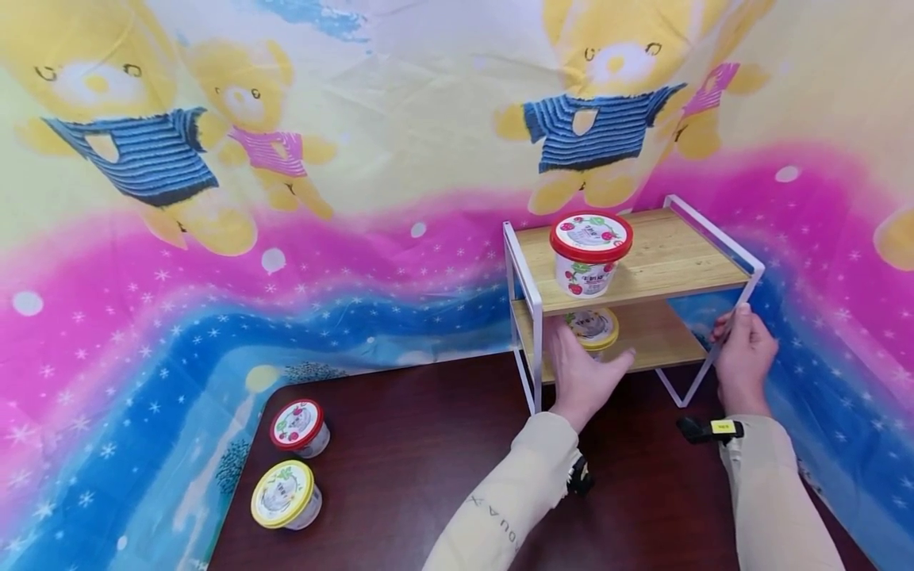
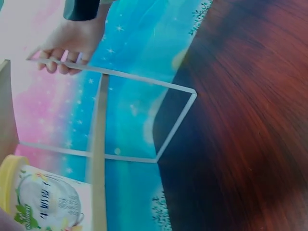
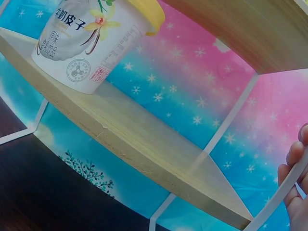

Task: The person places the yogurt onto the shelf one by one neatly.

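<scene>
A two-tier wooden shelf with a white metal frame stands on the dark table. On its lower board sits a yellow-lidded tub, upright, with its printed white side showing in the right wrist view. My left hand is in front of this tub, thumb spread apart from the fingers; the fingers partly cover the tub's left side. The right hand grips the frame's right front post, its fingers curled round the white bar. A red-lidded tub stands on the top board.
Toward the table's left edge are another red-lidded tub and, nearer me, another yellow-lidded tub. A bear-printed cloth hangs behind and at the sides. The dark red-brown table extends between those tubs and the shelf.
</scene>
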The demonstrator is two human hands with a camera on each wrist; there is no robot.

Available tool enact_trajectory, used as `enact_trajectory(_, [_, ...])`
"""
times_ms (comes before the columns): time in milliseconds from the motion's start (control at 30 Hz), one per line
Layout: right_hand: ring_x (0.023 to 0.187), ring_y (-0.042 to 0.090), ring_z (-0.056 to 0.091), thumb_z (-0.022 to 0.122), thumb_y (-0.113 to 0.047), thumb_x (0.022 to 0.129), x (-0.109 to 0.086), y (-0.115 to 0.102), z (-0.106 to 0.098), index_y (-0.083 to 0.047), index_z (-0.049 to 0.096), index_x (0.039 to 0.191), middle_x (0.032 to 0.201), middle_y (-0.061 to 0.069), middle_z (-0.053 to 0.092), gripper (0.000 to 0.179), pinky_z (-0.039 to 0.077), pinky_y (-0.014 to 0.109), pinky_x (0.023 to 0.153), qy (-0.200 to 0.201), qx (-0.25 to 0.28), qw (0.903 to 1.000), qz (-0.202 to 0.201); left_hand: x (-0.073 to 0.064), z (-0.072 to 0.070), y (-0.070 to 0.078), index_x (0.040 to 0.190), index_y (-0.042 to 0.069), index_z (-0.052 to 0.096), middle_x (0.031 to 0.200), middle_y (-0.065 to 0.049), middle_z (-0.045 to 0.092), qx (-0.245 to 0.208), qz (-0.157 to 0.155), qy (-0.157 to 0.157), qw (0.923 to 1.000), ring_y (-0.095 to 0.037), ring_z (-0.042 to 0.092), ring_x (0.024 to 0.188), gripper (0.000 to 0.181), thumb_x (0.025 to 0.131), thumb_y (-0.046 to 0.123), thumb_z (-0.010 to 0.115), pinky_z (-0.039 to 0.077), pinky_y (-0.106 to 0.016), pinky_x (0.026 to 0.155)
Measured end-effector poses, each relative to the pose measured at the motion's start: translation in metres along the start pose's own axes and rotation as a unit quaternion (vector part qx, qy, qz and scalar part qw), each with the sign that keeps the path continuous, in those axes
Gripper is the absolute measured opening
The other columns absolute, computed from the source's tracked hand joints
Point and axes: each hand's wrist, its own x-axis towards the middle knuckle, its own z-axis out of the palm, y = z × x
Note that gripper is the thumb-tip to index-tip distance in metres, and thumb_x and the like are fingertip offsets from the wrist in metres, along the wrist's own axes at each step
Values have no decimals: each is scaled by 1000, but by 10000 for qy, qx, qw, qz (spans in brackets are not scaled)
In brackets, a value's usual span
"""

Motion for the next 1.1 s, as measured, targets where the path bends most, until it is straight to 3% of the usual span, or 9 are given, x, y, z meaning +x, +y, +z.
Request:
enact_trajectory(167, [61,13,56,57,-30,105,-1,1,2,7,64,82,72,3,62,45,49,19,61,34,45,10000,-58,-3,-5,6,160,22,12,158,4,27,11,-102,-181,9998,-13,26,144,114,77,42,88,26,-40,118])
enact_trajectory(433, [64,15,56,56,-31,105,0,1,-1,8,63,83,75,4,62,45,50,18,62,-17,81,9999,114,-13,-15,16,155,17,21,148,-2,38,-172,130,-206,9996,-23,38,137,104,79,43,86,35,-40,112])
enact_trajectory(633, [63,13,56,57,-30,105,1,1,0,6,65,82,74,4,62,43,49,18,62,12,97,9999,140,-17,-26,24,155,17,21,149,-7,37,-451,121,-397,9981,-26,36,137,99,82,42,84,37,-42,111])
enact_trajectory(900, [61,13,56,58,-30,105,-1,1,1,7,63,79,72,3,62,45,50,17,61,48,169,9998,27,-25,-38,33,158,26,17,155,7,30,-965,-72,-591,9935,-23,31,141,98,85,37,82,36,-46,112])
enact_trajectory(1100, [62,13,56,58,-31,105,-1,0,1,7,63,81,73,3,62,45,49,17,61,12,147,9999,47,-31,-46,36,158,26,19,156,4,30,-1156,-259,-657,9908,-22,30,142,98,84,38,83,35,-46,113])
